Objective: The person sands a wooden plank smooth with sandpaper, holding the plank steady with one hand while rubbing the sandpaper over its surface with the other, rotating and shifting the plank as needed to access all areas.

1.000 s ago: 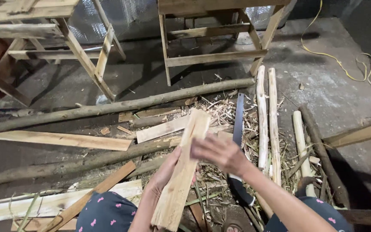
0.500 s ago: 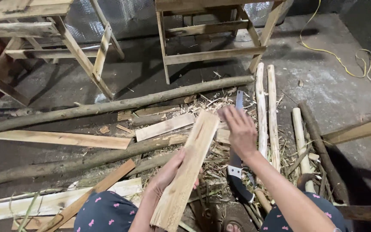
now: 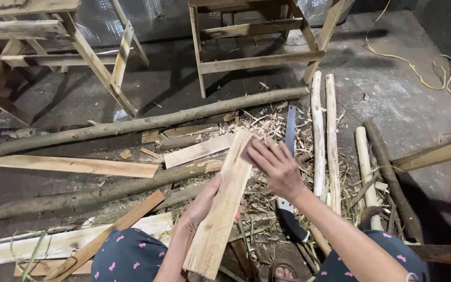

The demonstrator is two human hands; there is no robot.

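My left hand [image 3: 203, 204] grips a rough, pale wooden plank [image 3: 224, 206] from the left side, holding it tilted up over my knees. My right hand [image 3: 274, 166] is spread open with its fingertips touching the plank's upper end, holding nothing. A hand saw [image 3: 289, 172] with a black handle lies on the ground just right of the plank, under my right wrist. Wood shavings [image 3: 263, 129] are scattered beneath both hands.
Long bark-covered poles [image 3: 137, 125] lie across the floor; peeled pale sticks [image 3: 318, 136] lie to the right. Flat boards [image 3: 74, 166] lie at left. Wooden frame stands [image 3: 257, 42] stand behind, a yellow cable [image 3: 408, 68] at far right, a wooden beam [image 3: 439, 156] at the right edge.
My right hand swept up along the plank toward its far end, then came back slightly to rest its fingertips on the upper end. The plank shifted a little.
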